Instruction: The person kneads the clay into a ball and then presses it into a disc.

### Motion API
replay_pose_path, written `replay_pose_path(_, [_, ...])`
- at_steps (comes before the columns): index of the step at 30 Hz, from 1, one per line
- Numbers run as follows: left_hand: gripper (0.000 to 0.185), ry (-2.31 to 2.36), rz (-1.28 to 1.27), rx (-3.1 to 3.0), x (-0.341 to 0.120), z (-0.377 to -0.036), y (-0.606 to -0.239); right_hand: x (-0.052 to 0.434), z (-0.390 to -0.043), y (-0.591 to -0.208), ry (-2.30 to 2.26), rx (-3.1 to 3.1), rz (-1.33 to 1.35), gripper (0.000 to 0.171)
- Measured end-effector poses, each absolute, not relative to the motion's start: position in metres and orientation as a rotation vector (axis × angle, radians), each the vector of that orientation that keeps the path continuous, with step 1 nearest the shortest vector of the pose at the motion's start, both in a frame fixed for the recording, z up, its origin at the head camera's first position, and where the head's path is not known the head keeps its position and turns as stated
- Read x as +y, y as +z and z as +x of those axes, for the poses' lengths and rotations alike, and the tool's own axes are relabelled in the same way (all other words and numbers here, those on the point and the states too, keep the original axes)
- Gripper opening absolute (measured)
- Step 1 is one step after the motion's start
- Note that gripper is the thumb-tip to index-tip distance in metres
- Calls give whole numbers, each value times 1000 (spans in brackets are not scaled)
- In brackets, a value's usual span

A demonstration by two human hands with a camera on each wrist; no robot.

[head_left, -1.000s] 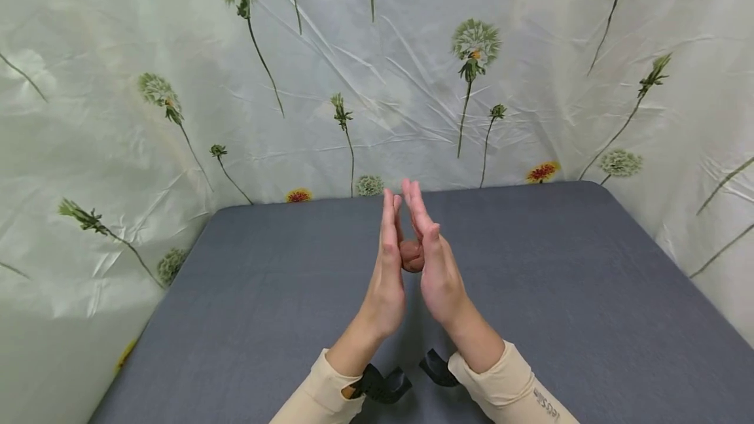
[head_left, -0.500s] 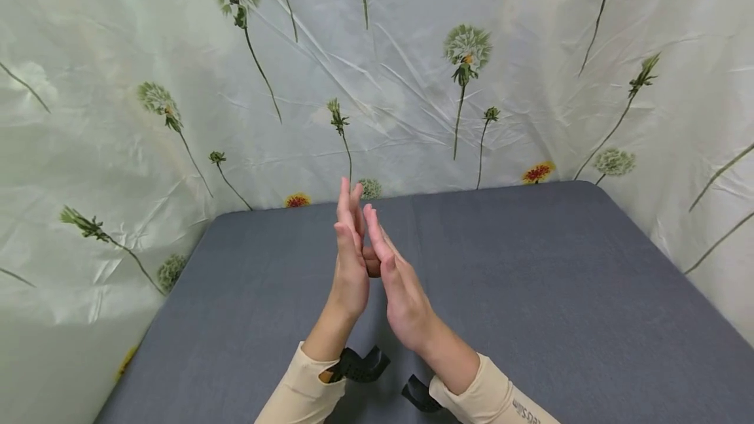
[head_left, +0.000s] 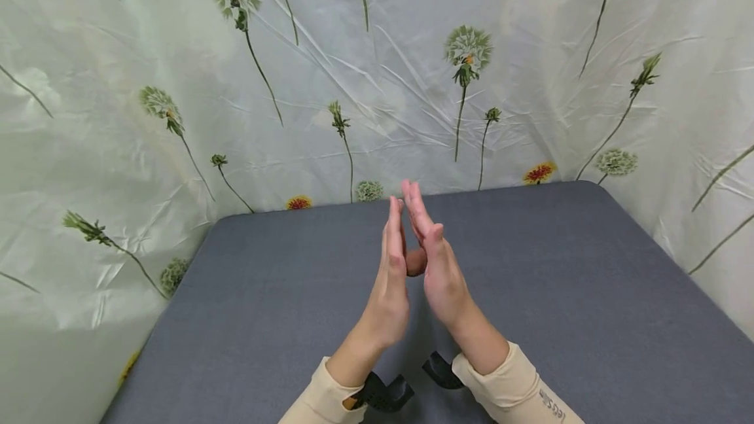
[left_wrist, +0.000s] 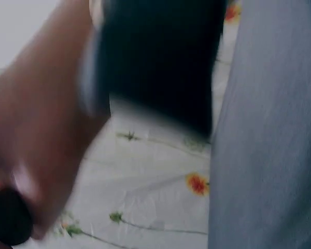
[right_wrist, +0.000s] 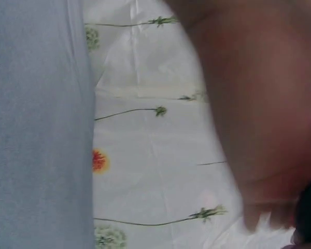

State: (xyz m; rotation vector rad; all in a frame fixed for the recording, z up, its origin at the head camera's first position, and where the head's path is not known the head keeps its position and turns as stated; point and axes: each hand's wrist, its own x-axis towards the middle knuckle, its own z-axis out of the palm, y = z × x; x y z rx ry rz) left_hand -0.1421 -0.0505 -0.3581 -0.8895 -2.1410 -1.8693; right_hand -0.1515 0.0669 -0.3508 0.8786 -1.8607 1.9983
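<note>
A rounded brown lump (head_left: 415, 262), which looks like modelling clay, sits between my two facing palms above the table. My left hand (head_left: 389, 300) presses on its left side with straight fingers pointing up and away. From the right, my right hand (head_left: 444, 283) presses flat against it, its fingertips reaching slightly farther forward than the left ones. The fingertips of both hands come close together while the heels of the palms stand apart. Much of the lump is hidden by the hands. In the left wrist view the lump (left_wrist: 9, 218) appears dark at the lower left corner.
A dark grey table (head_left: 283, 306) lies under the hands. Behind and beside it hangs a pale curtain (head_left: 406, 70) printed with dandelions and flowers. Black wrist mounts (head_left: 387, 394) stick out from both cream sleeves (head_left: 501, 378).
The hands shifted left with the right hand drawn back, then returned right, the right hand sliding forward and the left back. The lump moved along between the palms.
</note>
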Motion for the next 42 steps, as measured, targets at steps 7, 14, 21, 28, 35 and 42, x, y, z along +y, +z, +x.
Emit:
replay_pose_path(7, [87, -1820, -842, -2033, -60, -144, -350, 52, -153, -365, 2088, -1925, 929, 83])
replay_pose_path(14, [98, -1943, -665, -1987, -80, -160, -347, 32, -142, -375, 2056, -1987, 1000, 69])
replay_pose_path(21, [95, -2060, -655, -2025, -69, -162, -359, 47, -141, -362, 1994, -1894, 978, 76])
replay_pose_path(28, [84, -1973, -783, -2041, -52, -146, -358, 57, -150, -359, 2026, -1887, 964, 81])
replay_pose_path(35, [92, -1930, -667, -2014, -67, -147, -344, 40, -145, -369, 2118, -1951, 968, 76])
replay_pose_path(42, [100, -2089, -539, -1931, -88, -165, -339, 29, -130, -369, 2047, -2033, 1031, 70])
